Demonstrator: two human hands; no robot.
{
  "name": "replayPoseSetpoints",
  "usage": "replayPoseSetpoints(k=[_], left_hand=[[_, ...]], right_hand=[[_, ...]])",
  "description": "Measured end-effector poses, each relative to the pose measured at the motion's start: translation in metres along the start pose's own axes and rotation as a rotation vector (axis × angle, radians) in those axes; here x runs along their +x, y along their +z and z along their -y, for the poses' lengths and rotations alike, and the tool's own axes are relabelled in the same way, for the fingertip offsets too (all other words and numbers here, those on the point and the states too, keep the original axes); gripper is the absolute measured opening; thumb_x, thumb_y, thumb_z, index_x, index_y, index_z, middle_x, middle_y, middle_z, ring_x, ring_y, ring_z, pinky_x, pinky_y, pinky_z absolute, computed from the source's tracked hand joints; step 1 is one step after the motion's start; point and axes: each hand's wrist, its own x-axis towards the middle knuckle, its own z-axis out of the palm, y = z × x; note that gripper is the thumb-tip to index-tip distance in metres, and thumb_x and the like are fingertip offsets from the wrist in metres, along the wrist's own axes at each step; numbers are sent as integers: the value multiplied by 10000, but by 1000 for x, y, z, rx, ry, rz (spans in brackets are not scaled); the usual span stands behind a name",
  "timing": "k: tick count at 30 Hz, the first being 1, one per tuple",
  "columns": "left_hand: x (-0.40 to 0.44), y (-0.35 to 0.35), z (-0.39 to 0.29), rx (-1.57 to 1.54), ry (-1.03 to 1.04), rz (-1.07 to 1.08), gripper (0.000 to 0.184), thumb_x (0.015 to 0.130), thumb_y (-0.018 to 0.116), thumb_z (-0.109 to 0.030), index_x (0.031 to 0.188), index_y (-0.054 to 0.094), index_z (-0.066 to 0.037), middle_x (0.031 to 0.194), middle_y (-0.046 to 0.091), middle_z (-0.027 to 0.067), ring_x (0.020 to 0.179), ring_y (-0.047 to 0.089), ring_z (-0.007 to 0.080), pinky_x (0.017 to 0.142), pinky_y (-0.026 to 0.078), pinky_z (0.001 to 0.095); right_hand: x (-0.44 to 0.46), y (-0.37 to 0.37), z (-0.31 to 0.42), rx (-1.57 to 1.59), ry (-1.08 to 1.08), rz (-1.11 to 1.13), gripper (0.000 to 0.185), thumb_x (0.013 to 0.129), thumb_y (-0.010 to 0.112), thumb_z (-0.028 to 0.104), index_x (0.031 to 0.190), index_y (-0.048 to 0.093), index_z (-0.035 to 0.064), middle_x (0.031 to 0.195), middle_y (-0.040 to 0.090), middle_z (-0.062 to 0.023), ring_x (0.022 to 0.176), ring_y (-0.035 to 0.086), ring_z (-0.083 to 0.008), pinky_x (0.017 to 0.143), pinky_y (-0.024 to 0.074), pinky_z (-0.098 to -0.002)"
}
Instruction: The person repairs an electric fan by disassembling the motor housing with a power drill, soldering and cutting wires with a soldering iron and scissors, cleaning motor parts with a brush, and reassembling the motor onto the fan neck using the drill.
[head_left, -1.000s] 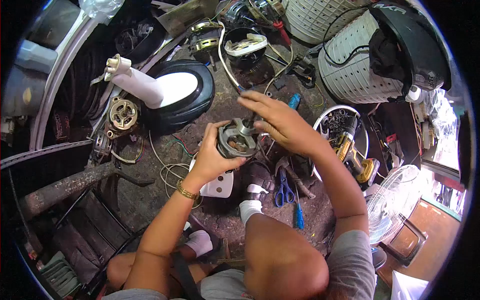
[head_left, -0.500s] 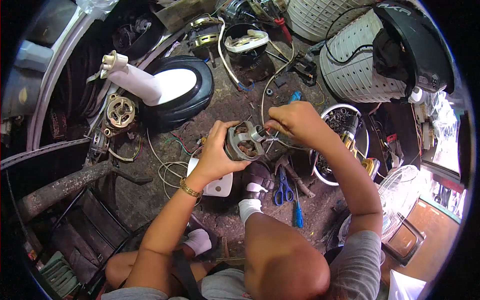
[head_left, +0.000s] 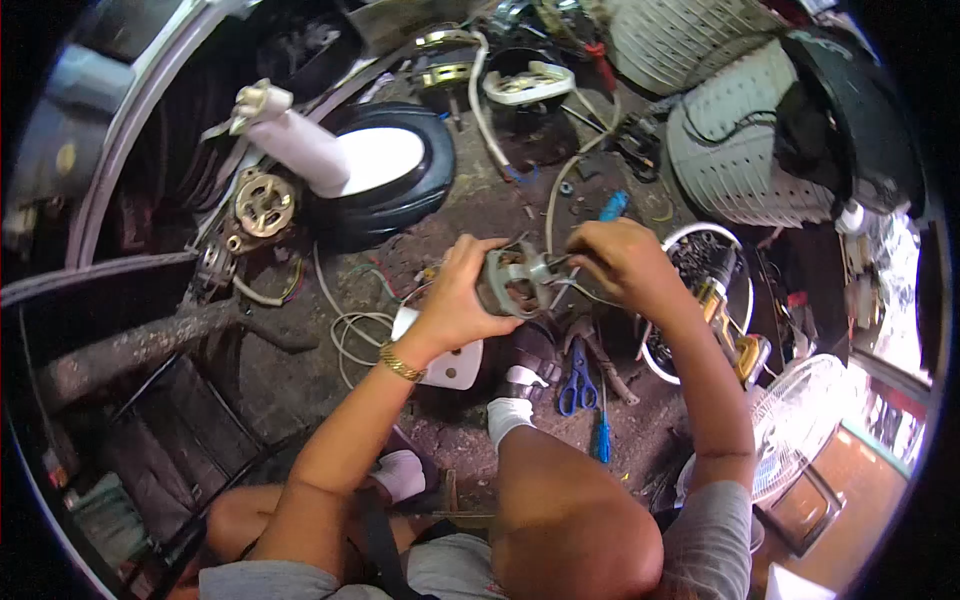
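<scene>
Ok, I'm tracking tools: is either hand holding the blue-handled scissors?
No, the scissors lie on the floor, away from the right hand and the left hand, which grips the motor housing.

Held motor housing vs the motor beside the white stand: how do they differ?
Held motor housing is dull grey; left-side motor is brassy-toned.
Held motor housing is gripped in the left hand, right hand at its end; left-side motor is touched by neither.
Both have open, spoked end frames.

Left wristwear: gold-coloured metal-link wristband point(head_left: 402, 362)
Top: short grey fabric sleeves point(head_left: 712, 525)
Footwear: white fabric socks point(head_left: 510, 413), dark shoes point(head_left: 532, 350)
</scene>
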Motion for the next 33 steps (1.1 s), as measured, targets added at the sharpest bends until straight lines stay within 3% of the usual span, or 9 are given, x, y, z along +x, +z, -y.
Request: replayPoseSetpoints(k=[5, 9, 17, 19, 21, 24, 27, 31, 33], left_hand=[[5, 38, -15, -112, -157, -387, 757, 514, 829, -221, 1150, 489, 8, 1020, 497, 156, 996, 512, 327, 887, 416, 381], [5, 44, -45, -35, -139, -440, 809, 578, 808, -266, 1232, 422, 13, 1080, 458, 183, 1036, 450, 355, 896, 384, 437], [-28, -7, -66, -249, 240, 318, 929, 731, 720, -235, 1438, 166, 2, 1444, 224, 249, 1327, 283, 363, 1083, 270, 423], [-23, -63, -52, -251, -62, 581, 621, 745, 729, -233, 1294, 483, -81, 1111, 611, 167, 1010, 614, 251, 887, 475, 362], [-17, -114, -16, 43, -96, 15, 207, 746, 726, -180, 885, 652, -45, 831, 632, 62, 715, 619, 166, 666, 508, 293], [2, -182, 89, 107, -281, -678, 526, 693, 752, -119, 1068, 396, -23, 972, 496, 93, 893, 492, 197, 809, 435, 341], [33, -230, 131, -236, -24, -491, 1015, 649, 821, -154, 1406, 151, -54, 1322, 428, 131, 1224, 420, 254, 1038, 328, 345], [64, -249, 132, -316, -239, -155, 706, 682, 806, -137, 1278, 438, -45, 1210, 553, 70, 1078, 528, 176, 953, 413, 328], [70, -249, 132, -329, -183, -229, 574, 660, 826, -163, 1155, 558, -48, 1105, 609, 58, 1029, 550, 163, 911, 432, 311]], right_hand=[[-26, 89, 33, 815, 678, -747, 605, 776, 657, 74, 1300, 359, 22, 1090, 539, -100, 922, 555, -155, 764, 455, -298], [-50, 129, 39, 1194, 716, -640, 816, 747, 700, 243, 1381, 235, 21, 1222, 455, -113, 1029, 524, -179, 872, 439, -300], [-68, 84, 4, 1621, 489, -608, 797, 756, 648, 473, 1348, 380, 11, 1317, 476, -186, 1176, 501, -333, 987, 427, -428], [-89, 78, -9, 1552, 557, -739, 892, 709, 642, 577, 1333, 387, -6, 1264, 497, -218, 1139, 519, -347, 950, 450, -447], [-60, 42, 25, 1588, 316, -656, 900, 704, 616, 631, 1293, 411, -19, 1160, 524, -219, 1078, 541, -369, 924, 459, -467], [-43, 10, 50, 1663, 122, -686, 836, 773, 493, 667, 1258, 429, -11, 1059, 525, -220, 935, 592, -391, 859, 472, -496], [-47, -4, 46, 1672, 41, -558, 741, 823, 514, 569, 1276, 396, -5, 1034, 522, -224, 928, 607, -389, 856, 484, -551], [-55, -4, 37, 1706, 160, -491, 891, 638, 813, 449, 1286, 377, 19, 1032, 507, -176, 944, 605, -334, 841, 497, -523], [-62, 0, 26, 1908, 369, -509, 971, 638, 758, 572, 1321, 347, 17, 1065, 503, -202, 953, 600, -378, 854, 479, -554]])
